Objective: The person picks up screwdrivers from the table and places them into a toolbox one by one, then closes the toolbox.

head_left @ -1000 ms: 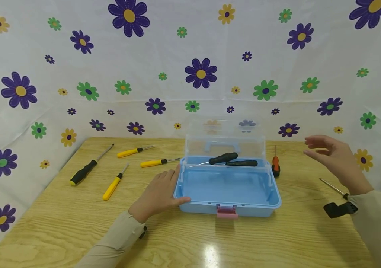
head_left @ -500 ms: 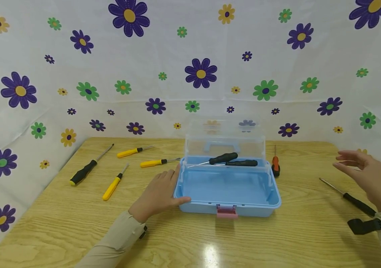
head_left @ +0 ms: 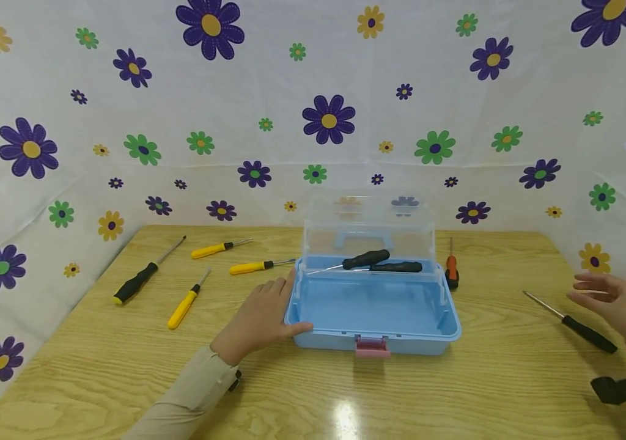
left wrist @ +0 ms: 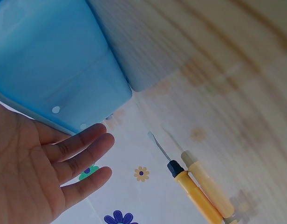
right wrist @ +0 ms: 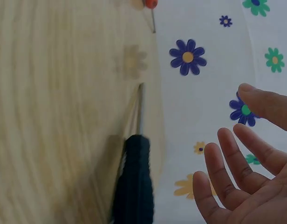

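My left hand (head_left: 258,318) rests against the left end of a light blue toolbox (head_left: 373,343), its thumb across the front left corner of the rim. In the left wrist view its fingers (left wrist: 83,156) lie loosely extended by the box's outer wall. The toolbox lid is raised, and two black-handled screwdrivers (head_left: 397,267) lie in its clear upper tray (head_left: 368,276). At the right, my right hand (head_left: 621,311) hovers with relaxed fingers and holds nothing. Just below and left of it, a black-handled screwdriver (head_left: 588,334) lies on the table, also seen in the right wrist view.
Left of the box lie several yellow-handled screwdrivers (head_left: 183,308) and a larger black-and-yellow one (head_left: 136,283). A red-and-black screwdriver (head_left: 452,272) lies close to the box's right side. Flowered cloth (head_left: 368,67) hangs behind the wooden table (head_left: 269,397).
My right hand has moved right and lower, away from the toolbox, uncovering the black-handled screwdriver beneath it. My left hand and the toolbox have stayed in place.
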{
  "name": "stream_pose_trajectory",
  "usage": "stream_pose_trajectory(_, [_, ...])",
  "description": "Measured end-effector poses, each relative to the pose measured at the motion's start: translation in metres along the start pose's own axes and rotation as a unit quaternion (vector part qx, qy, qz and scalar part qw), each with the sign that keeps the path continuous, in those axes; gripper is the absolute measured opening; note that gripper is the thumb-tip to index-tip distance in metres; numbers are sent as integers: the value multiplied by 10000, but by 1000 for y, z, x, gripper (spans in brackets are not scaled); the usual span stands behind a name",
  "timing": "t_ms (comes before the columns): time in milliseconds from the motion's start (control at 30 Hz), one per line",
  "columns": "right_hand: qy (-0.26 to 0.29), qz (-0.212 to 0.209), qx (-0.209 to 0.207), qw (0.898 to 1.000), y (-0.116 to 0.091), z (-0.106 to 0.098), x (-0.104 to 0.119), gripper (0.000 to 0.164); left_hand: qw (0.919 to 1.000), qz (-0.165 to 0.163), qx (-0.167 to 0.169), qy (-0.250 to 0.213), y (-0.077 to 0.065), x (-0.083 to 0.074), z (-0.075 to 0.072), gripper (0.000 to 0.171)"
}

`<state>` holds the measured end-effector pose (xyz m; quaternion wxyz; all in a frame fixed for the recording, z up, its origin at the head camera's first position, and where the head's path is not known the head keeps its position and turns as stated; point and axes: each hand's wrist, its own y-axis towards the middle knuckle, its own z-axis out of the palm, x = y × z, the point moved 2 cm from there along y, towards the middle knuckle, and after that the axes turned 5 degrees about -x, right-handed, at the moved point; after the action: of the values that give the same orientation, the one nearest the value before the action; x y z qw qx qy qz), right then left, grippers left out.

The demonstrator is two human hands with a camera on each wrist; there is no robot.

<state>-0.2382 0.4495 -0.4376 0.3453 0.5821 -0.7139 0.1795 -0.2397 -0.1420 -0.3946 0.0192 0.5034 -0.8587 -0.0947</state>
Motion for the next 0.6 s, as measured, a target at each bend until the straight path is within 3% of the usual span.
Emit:
stream_pose_trajectory(267, [-191, 274, 195, 9993, -20, -3, 18, 56, 10000, 10, 13, -29, 0, -1, 0, 106])
stream_pose_trajectory(333, [-316, 330, 202, 9988, -24, -3, 22, 66, 10000, 16, 8, -16, 0, -1, 0, 106])
stream_pose_trajectory(600, [-678, 456, 331, 9961, -20, -1, -2, 74, 10000, 55, -63, 17, 0, 0, 1, 106])
